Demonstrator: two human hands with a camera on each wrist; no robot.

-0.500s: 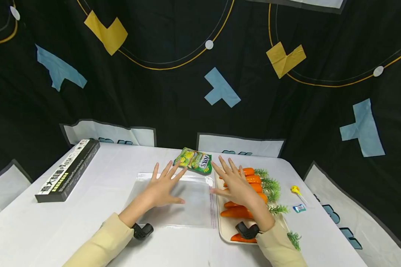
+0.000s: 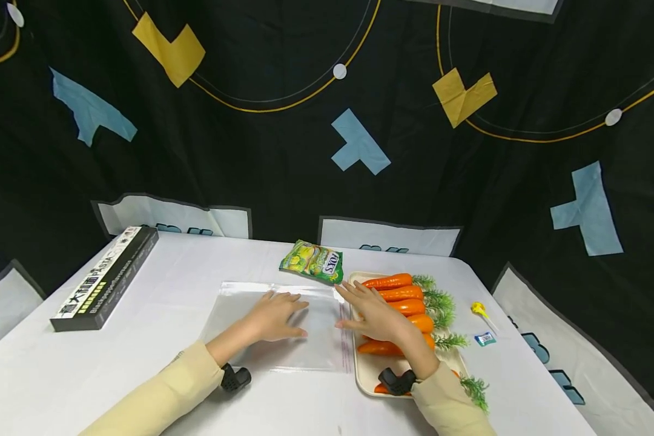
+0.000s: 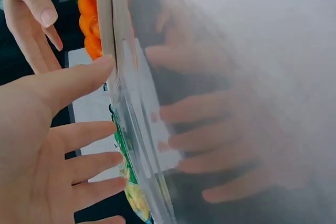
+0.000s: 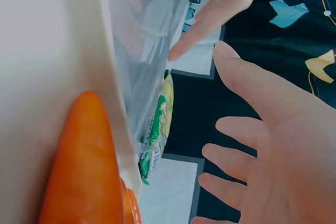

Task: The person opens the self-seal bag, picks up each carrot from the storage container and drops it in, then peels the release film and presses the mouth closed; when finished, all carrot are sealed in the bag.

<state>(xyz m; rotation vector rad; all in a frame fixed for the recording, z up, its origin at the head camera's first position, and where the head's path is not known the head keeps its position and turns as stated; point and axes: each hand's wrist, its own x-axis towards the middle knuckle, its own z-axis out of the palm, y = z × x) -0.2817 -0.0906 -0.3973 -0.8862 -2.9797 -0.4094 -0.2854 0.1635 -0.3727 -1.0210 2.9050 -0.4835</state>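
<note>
Head view: clear plastic bag [image 2: 324,348] is lying flat on the white table [image 2: 283,402], its wider span running left to right, the pink-striped edge facing the tray [image 2: 367,372]. Left hand [image 2: 272,318] is hovering over the bag, fingers extending forward and right, gripping nothing. Right hand [image 2: 373,312] is hovering above the tray's left side, fingers reaching forward-left, likewise holding nothing. Tray is sitting just right of the bag, long axis running away from the person. Carrots [image 2: 403,293] are lying mostly crosswise in it, tips pointing left, leafy tops hanging toward the right. Green packet [image 2: 313,260] is resting beyond the bag, near the tray's far end.

Left wrist view: four fingers are spreading nearly straight, thumb standing well apart, palm bare. Their reflection is showing in the bag's film, apart from the fingertips.

Right wrist view: fingers are bending slightly, thumb standing wide of them, nothing between. One carrot is looming close, its rounded tip pointing up the frame. Bag is showing beyond the tray's rim.
</note>
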